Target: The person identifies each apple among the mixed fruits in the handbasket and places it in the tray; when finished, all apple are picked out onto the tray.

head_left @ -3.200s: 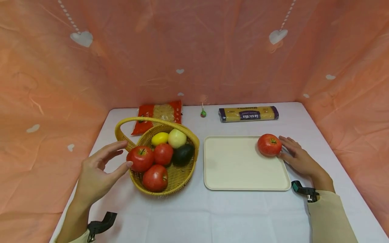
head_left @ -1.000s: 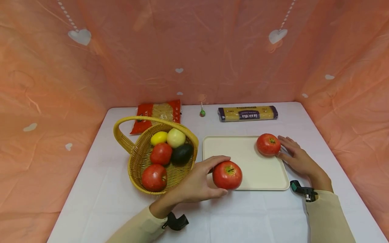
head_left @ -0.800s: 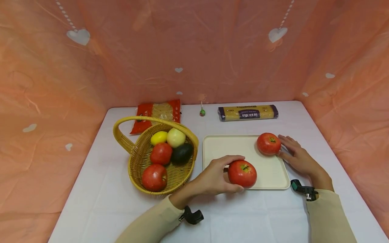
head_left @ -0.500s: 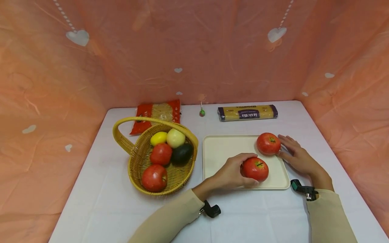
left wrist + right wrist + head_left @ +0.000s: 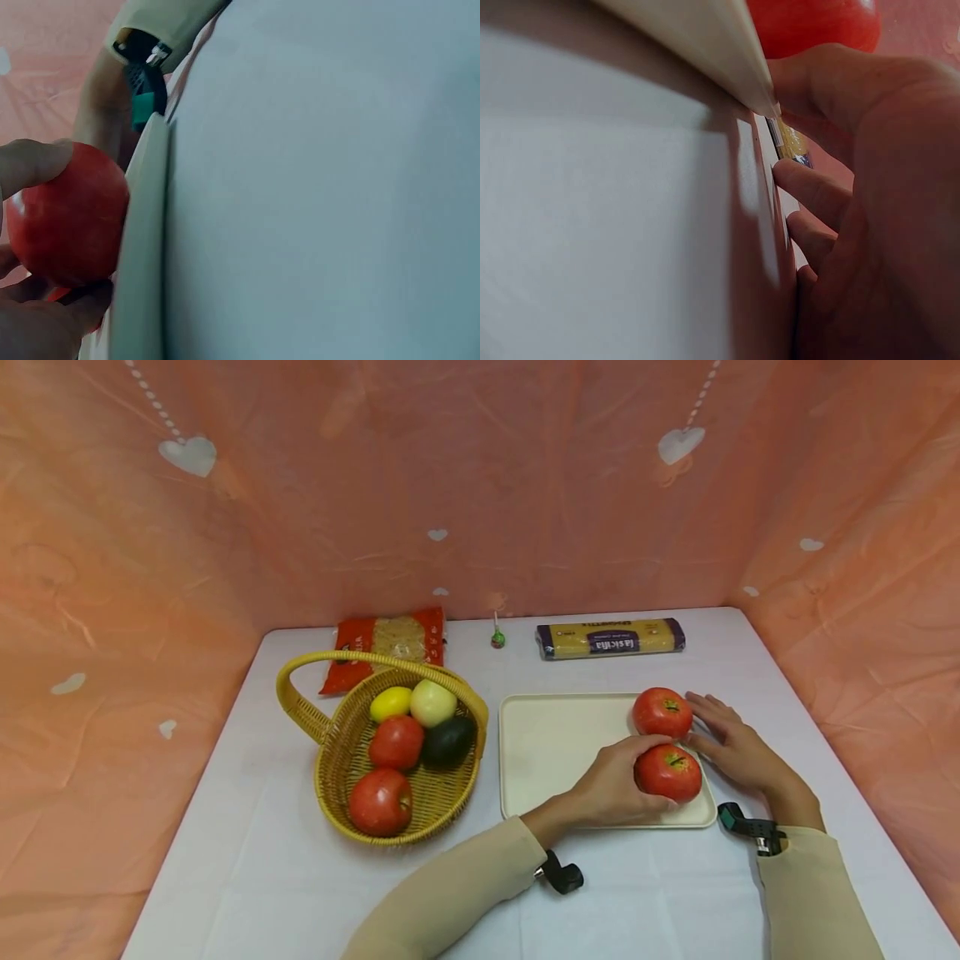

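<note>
My left hand [image 5: 617,783] grips a red apple [image 5: 670,774] from its left side, at the tray's front right corner. In the left wrist view, thumb and fingers lie around this apple [image 5: 71,225], right by the tray's rim [image 5: 142,240]. A second red apple [image 5: 662,712] sits on the cream tray [image 5: 555,752] just behind the held one. Beside the tray's right edge rests my right hand [image 5: 738,745], fingers loosely spread, fingertips close to the rear apple. The right wrist view shows its thumb at the tray edge and its other fingers down on the cloth.
Left of the tray stands a yellow wicker basket [image 5: 324,777] with a tall handle, holding two red apples [image 5: 381,802], a lemon [image 5: 392,703], a pale round fruit [image 5: 432,702] and an avocado [image 5: 449,742]. Behind lie a red pasta bag [image 5: 397,639], a lollipop [image 5: 497,637] and a spaghetti pack [image 5: 611,638].
My left hand has taken an apple from the basket's left side and carried it rightward over the tray to its front right corner. The right hand stays put.
</note>
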A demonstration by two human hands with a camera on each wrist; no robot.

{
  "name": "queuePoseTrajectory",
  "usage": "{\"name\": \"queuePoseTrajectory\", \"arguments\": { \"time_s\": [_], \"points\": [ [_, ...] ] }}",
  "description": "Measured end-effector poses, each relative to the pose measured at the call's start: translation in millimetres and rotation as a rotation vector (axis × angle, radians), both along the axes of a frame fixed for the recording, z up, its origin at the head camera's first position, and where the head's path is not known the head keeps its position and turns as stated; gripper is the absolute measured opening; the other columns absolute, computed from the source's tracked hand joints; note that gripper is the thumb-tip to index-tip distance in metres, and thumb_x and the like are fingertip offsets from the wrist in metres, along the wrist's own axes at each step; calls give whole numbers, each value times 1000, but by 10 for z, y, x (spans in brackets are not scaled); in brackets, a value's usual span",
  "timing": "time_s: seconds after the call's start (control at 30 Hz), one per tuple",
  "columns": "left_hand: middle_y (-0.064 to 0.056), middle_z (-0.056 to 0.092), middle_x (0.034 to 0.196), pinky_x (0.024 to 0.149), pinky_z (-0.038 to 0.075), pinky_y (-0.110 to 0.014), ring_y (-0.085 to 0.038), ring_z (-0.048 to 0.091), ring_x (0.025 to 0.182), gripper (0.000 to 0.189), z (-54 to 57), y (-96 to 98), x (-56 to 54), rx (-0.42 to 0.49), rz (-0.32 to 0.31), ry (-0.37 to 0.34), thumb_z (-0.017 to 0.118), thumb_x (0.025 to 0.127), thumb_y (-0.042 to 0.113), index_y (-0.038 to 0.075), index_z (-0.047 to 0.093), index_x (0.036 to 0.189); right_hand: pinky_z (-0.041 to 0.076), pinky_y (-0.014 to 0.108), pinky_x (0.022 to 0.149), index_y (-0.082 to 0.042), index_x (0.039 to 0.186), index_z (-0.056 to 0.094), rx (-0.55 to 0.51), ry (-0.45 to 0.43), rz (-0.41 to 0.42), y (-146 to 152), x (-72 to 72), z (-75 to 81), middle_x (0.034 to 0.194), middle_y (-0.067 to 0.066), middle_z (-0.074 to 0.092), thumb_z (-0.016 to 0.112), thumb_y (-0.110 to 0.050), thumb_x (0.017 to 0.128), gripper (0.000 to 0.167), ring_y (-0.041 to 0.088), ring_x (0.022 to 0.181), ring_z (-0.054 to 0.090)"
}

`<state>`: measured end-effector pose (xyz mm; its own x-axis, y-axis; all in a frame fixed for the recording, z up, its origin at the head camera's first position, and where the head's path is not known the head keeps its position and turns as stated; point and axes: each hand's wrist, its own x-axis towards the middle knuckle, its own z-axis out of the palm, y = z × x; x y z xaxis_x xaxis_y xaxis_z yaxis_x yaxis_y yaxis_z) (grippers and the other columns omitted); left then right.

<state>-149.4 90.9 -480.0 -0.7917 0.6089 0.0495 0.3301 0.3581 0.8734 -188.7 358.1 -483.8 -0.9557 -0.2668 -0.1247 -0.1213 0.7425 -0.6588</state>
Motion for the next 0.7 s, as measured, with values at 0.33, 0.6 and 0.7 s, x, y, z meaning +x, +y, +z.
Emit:
{"name": "queuePoseTrajectory", "arguments": {
  "time_s": [0.33, 0.6, 0.7],
  "points": [
    [0, 61, 157, 112, 47, -15, -7, 59, 140, 84, -25, 125, 28, -35, -26, 121, 91, 91, 24, 14, 48, 163, 12, 92, 117, -6, 170, 37, -14, 11, 7, 21, 1, -19, 177, 30, 24, 64, -22, 110, 68, 55, 167, 3],
    [-3, 56, 164, 120, 39, -14, -10, 55, 149, 95, 16, -95, 133, -73, -65, 230, 95, 88, 28, 9, 43, 166, 10, 92, 117, -8, 170, 37, -27, 15, 19, 10, 2, -22, 178, 30, 23, 65, -24, 109, 69, 55, 167, 2],
    [-3, 57, 163, 115, 45, -14, -13, 61, 143, 94, 85, -233, 174, -55, -53, 219, 96, 87, 28, 10, 46, 165, 10, 93, 116, -9, 170, 37, -21, 7, 11, 8, 1, -24, 178, 29, 23, 66, -26, 109, 70, 55, 167, 2]
  ]
}}
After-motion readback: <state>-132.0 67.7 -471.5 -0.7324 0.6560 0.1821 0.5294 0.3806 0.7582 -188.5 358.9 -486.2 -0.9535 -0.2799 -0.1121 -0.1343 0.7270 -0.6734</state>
